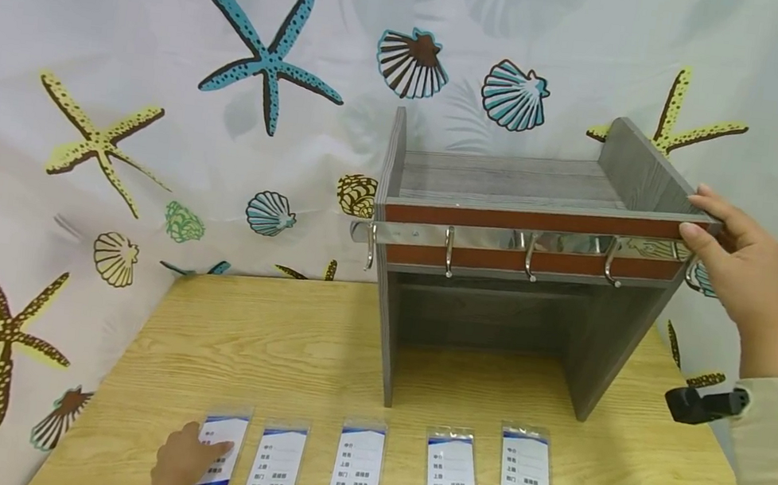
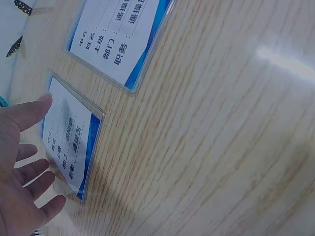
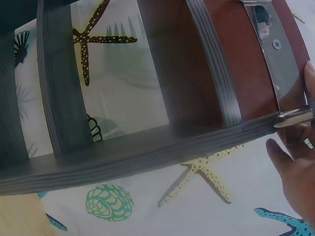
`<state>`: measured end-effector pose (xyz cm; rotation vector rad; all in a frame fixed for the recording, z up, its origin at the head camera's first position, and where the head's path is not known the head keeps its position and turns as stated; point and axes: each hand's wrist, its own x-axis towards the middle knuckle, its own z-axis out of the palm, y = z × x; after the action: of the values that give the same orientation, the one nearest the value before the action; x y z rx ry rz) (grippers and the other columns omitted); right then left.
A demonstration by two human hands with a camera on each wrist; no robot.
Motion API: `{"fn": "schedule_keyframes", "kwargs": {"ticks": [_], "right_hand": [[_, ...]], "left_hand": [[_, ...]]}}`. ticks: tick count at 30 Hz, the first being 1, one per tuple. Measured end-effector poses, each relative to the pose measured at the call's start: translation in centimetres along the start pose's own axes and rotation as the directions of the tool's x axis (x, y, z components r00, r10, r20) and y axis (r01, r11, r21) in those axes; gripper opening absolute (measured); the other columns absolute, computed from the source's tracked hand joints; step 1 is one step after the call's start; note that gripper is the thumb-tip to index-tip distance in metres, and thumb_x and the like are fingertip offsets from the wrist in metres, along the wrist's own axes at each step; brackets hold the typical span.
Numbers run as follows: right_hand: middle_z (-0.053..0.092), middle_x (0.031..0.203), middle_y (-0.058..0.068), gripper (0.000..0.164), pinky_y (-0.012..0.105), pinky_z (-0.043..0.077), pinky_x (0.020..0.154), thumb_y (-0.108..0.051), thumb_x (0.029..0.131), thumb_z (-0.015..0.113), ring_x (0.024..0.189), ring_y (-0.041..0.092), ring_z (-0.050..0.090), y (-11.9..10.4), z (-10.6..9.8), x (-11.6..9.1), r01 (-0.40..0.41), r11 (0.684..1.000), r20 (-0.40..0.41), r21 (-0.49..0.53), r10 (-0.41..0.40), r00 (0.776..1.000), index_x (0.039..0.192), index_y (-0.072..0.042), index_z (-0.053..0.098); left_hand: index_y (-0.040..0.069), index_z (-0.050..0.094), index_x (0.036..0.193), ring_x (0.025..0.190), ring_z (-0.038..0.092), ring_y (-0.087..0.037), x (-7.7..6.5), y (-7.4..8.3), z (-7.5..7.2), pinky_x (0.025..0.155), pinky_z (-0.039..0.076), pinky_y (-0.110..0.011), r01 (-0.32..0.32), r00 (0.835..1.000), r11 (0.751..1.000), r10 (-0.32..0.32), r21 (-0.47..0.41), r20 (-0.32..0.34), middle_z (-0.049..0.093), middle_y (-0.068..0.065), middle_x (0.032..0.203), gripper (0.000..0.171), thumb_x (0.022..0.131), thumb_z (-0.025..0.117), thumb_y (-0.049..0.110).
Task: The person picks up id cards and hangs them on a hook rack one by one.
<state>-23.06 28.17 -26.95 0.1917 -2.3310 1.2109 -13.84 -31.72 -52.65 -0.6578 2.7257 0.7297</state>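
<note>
Left hand [image 1: 183, 457], spread, no grip evident, flanks the leftmost white-and-blue plastic-sleeved card [image 1: 230, 434] lengthwise; right hand [image 1: 752, 268] grips grey wooden rack [image 1: 511, 180].

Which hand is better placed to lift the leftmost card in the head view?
Left, likely: the left hand has its thumb over that card, while the right hand grips the rack by its corner.

We find the head view bright, with glare on the near surface [image 1: 402, 468]. Both wrist views look dimmer to us.
</note>
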Motion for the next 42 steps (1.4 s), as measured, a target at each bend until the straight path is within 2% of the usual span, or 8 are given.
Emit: {"fn": "schedule_keyframes", "kwargs": {"ticks": [2,6,11,15,24,32,37,42], "right_hand": [[0.033,0.134,-0.009,0.040,0.013,0.034,0.083,-0.022,0.088,0.050,0.114,0.006,0.037,0.0,0.1,0.0,0.027,0.999,-0.022,0.020,-0.026,0.999,0.127,-0.017,0.045],[0.036,0.133,-0.006,0.038,0.010,0.035,0.080,-0.018,0.087,0.051,0.115,0.006,0.037,0.0,0.2,0.0,0.059,0.996,-0.056,0.072,-0.055,0.997,0.124,-0.016,0.048],[0.038,0.132,-0.004,0.036,0.007,0.036,0.076,-0.013,0.086,0.052,0.113,0.007,0.040,-0.1,0.4,0.0,0.086,0.988,-0.074,0.130,-0.077,0.994,0.122,-0.014,0.050],[0.038,0.132,-0.003,0.036,0.007,0.036,0.077,-0.011,0.086,0.051,0.114,0.008,0.040,-0.1,0.5,0.1,0.092,0.984,-0.081,0.151,-0.081,0.993,0.122,-0.013,0.050],[0.038,0.132,0.001,0.035,0.010,0.038,0.078,-0.006,0.085,0.051,0.114,0.010,0.041,0.0,1.0,0.2,0.118,0.970,-0.104,0.215,-0.097,0.990,0.120,-0.012,0.051],[0.037,0.133,0.000,0.036,0.010,0.036,0.080,-0.008,0.086,0.050,0.114,0.010,0.040,0.2,1.0,0.1,0.100,0.977,-0.100,0.188,-0.082,0.992,0.121,-0.013,0.050],[0.037,0.133,-0.001,0.035,0.009,0.036,0.080,-0.009,0.086,0.050,0.115,0.009,0.039,0.3,0.9,0.0,0.099,0.978,-0.096,0.186,-0.082,0.992,0.121,-0.014,0.050],[0.037,0.133,-0.001,0.035,0.009,0.037,0.079,-0.009,0.086,0.050,0.114,0.009,0.040,0.3,0.9,0.0,0.104,0.976,-0.096,0.189,-0.087,0.992,0.121,-0.014,0.050]], "left_hand": [[-0.015,0.036,0.116,0.083,0.045,-0.039,0.1,0.0,0.1,0.065,0.041,-0.049,-0.001,1.000,1.000,0.001,0.003,-0.009,0.043,-0.032,0.099,0.080,0.071,0.064,0.045],[-0.014,0.036,0.116,0.088,0.041,-0.044,0.3,0.2,0.4,0.067,0.039,-0.051,0.020,0.999,1.000,-0.019,0.019,-0.034,0.038,-0.034,0.102,0.085,0.067,0.066,0.049],[-0.011,0.039,0.116,0.091,0.038,-0.044,0.7,0.5,1.5,0.070,0.037,-0.053,0.102,0.988,0.994,-0.096,0.046,-0.118,0.036,-0.032,0.103,0.089,0.060,0.070,0.050],[-0.011,0.040,0.113,0.092,0.037,-0.043,0.8,0.9,2.2,0.071,0.036,-0.054,0.160,0.975,0.986,-0.151,0.043,-0.164,0.036,-0.030,0.102,0.085,0.060,0.072,0.046],[-0.011,0.036,0.113,0.092,0.036,-0.043,0.6,0.9,2.2,0.070,0.038,-0.055,0.200,0.970,0.979,-0.195,0.024,-0.145,0.035,-0.030,0.100,0.084,0.061,0.073,0.042],[-0.014,0.036,0.112,0.087,0.036,-0.045,0.6,0.0,2.2,0.070,0.036,-0.048,0.137,0.978,0.990,-0.140,-0.034,-0.157,0.036,-0.032,0.095,0.084,0.060,0.074,0.040],[-0.013,0.035,0.114,0.083,0.038,-0.043,0.8,-0.2,2.2,0.068,0.036,-0.046,0.162,0.976,0.987,-0.163,-0.017,-0.144,0.038,-0.031,0.092,0.090,0.058,0.074,0.045],[-0.014,0.034,0.114,0.081,0.041,-0.040,0.4,0.2,1.6,0.069,0.037,-0.046,0.183,0.974,0.983,-0.184,-0.013,-0.136,0.043,-0.032,0.091,0.088,0.060,0.073,0.045]]}}
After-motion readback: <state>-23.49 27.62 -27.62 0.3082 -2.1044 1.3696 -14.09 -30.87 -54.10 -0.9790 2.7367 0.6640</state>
